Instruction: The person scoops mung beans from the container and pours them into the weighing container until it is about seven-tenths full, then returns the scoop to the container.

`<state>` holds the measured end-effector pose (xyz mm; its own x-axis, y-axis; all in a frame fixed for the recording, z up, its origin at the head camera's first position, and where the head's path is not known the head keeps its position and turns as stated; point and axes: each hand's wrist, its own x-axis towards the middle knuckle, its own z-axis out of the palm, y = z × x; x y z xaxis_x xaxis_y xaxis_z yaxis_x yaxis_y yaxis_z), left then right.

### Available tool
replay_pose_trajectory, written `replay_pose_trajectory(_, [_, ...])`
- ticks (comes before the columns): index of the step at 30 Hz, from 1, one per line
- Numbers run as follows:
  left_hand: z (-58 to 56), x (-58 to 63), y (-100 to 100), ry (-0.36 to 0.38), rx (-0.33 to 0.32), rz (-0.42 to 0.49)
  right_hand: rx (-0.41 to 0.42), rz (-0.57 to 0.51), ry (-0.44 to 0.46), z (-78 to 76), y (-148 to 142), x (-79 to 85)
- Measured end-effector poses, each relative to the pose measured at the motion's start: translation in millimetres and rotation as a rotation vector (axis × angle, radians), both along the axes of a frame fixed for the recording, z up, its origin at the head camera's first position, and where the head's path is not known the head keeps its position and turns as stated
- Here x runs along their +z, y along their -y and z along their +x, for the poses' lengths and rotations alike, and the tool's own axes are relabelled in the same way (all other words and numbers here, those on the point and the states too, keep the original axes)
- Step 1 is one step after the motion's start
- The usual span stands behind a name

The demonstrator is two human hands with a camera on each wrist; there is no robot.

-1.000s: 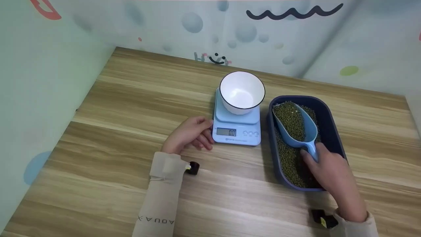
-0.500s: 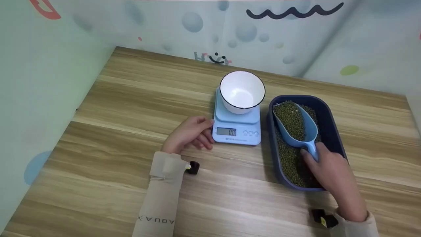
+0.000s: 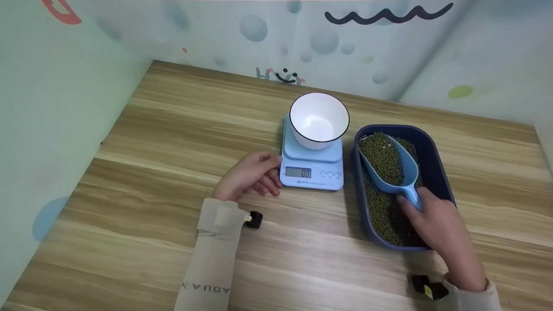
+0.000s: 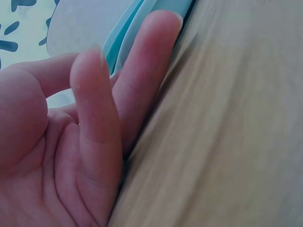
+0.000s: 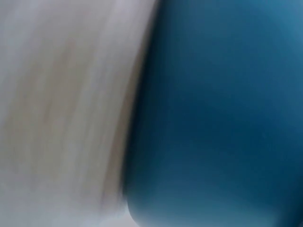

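At four o'clock from the scale [image 3: 314, 161], my right hand [image 3: 437, 220] grips a loaded scoop [image 3: 410, 165]; left hand [image 3: 252, 175] loose, empty; bowl [image 3: 319, 117] unfilled.

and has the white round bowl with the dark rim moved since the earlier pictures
No: in the head view, the white bowl keeps its place against the wood-grain table, atop the pale blue plastic scale.

soft light; glare on table [image 3: 302, 263]; right wrist view: tub [image 5: 218, 118] badly blurred
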<state>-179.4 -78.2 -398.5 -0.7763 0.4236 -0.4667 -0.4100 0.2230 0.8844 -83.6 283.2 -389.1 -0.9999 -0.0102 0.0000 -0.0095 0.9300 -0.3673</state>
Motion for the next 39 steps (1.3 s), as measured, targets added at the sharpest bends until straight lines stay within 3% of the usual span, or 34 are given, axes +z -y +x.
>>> replay_pose_trajectory(34, [1.2,3.0,1.2,-0.009,-0.007,-0.018,0.039,-0.029,-0.089,0.1,-1.6,-1.2])
replay_pose_trajectory(39, [-3.5,-6.6,0.8,0.001,-0.01,-0.029,0.037,-0.034,-0.11,1.4,-2.3,-2.5])
